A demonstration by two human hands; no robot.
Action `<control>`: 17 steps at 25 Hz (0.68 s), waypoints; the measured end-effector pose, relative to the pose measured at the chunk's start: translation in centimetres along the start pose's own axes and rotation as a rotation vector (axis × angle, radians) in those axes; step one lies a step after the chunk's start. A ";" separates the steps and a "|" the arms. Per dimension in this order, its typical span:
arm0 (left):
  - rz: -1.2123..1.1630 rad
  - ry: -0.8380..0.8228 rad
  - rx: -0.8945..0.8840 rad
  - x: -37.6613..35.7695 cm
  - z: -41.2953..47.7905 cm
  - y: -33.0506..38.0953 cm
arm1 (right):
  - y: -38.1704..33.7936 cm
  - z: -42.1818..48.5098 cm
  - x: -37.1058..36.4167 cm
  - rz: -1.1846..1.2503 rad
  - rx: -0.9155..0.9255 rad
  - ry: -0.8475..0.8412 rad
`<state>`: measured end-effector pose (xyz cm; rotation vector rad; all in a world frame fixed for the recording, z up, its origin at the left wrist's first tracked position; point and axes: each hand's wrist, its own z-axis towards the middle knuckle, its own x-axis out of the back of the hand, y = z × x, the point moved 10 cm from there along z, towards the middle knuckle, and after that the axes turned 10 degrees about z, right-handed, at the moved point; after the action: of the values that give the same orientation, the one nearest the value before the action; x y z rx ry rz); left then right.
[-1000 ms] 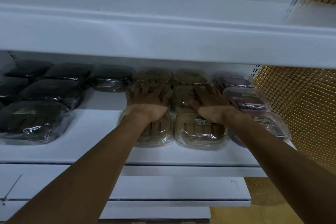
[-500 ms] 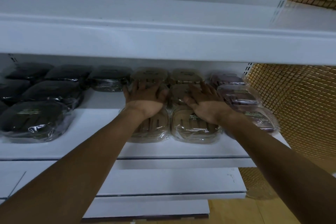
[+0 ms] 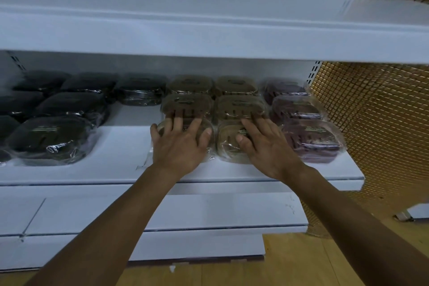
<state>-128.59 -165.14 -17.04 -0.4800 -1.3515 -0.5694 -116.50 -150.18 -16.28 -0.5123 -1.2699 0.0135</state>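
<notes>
Two columns of brown plastic-wrapped boxes sit on a white shelf. My left hand lies flat with spread fingers on the front left brown box. My right hand lies flat on the front right brown box. The fingertips of both hands reach the edge of the middle-row brown boxes. More brown boxes stand at the back.
Black wrapped boxes fill the shelf's left side. Purple wrapped boxes line the right end beside a gold mosaic wall. An upper shelf overhangs. Lower white shelves and wooden floor lie below.
Both hands have drawn back toward the shelf's front, from the middle-row boxes onto the front-row boxes. The view has shifted a little downward.
</notes>
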 end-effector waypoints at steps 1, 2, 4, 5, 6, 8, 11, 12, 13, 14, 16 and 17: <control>0.007 0.008 -0.001 -0.1 0.0 0.1 | 0.0 0.1 -0.2 0.010 0.002 -0.005; 0.013 0.016 -0.002 -0.2 0.0 0.2 | 0.1 0.2 -0.4 0.018 0.009 -0.006; 0.033 0.041 -0.006 -0.1 -0.2 0.3 | 0.1 0.3 -0.5 0.019 0.022 0.000; 0.043 0.052 -0.007 0.0 -0.3 0.3 | 0.0 0.3 -0.5 0.016 0.025 0.004; 0.044 0.056 -0.007 0.1 -0.4 0.3 | 0.0 0.3 -0.4 0.014 0.024 0.008; 0.037 0.052 -0.007 0.2 -0.4 0.3 | 0.1 0.4 -0.4 0.014 0.015 0.003; 0.007 -0.037 -0.016 -0.2 -0.1 0.2 | 0.3 0.7 -0.5 0.004 0.003 -0.015; 0.000 -0.081 -0.027 -0.4 -0.2 0.2 | 0.4 0.8 -0.6 0.005 0.001 -0.027; -0.001 -0.113 -0.042 -0.5 -0.2 0.1 | 0.5 0.8 -0.7 0.003 -0.004 -0.039; 0.002 -0.137 -0.057 -0.5 -0.3 0.2 | 0.5 0.8 -0.6 -0.007 -0.007 -0.050; -0.012 -0.161 -0.072 -0.3 -0.3 0.2 | 0.4 0.7 -0.2 -0.055 -0.012 -0.050; -0.030 -0.163 -0.073 -0.1 -0.4 0.0 | 0.1 0.5 0.2 -0.079 -0.020 -0.044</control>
<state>-128.28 -165.35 -17.22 -0.5764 -1.4986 -0.6167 -116.91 -149.83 -16.06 -0.4810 -1.3336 -0.0550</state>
